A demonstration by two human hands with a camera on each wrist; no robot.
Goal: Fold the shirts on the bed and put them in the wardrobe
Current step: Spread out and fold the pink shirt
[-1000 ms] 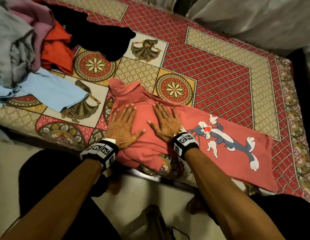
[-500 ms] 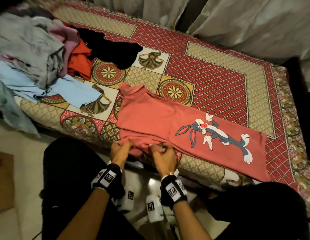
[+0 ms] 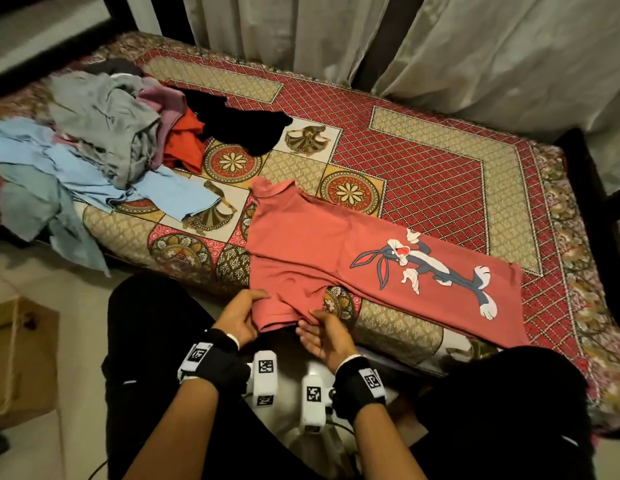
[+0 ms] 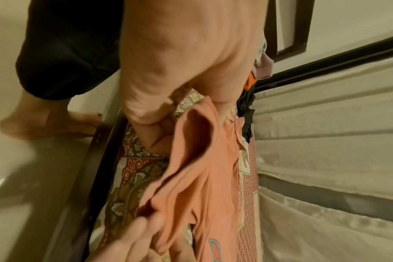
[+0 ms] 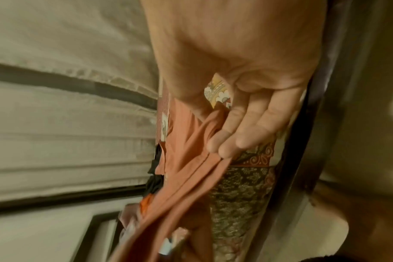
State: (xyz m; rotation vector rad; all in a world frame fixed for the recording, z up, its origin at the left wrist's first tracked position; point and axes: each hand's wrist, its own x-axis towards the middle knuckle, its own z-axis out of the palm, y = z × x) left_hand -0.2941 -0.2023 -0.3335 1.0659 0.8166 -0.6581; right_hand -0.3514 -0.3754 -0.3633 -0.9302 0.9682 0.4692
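A salmon-pink shirt with a cartoon rabbit print lies spread across the patterned bed cover, its near sleeve hanging over the bed's front edge. My left hand pinches the left side of that sleeve, thumb on top. My right hand holds the sleeve's right side between thumb and fingers. In the left wrist view the left hand grips the pink shirt. In the right wrist view the right hand's fingers lie under the pink shirt, thumb against it.
A heap of unfolded clothes, grey, light blue, mauve, orange and black, lies at the bed's left end. Curtains hang behind the bed. A cardboard box stands on the floor at left. A dark bed frame borders the right.
Both hands left the shirt's body, where they pressed flat, and moved down to the front edge. They now pinch the hanging sleeve. The head view has pulled back.
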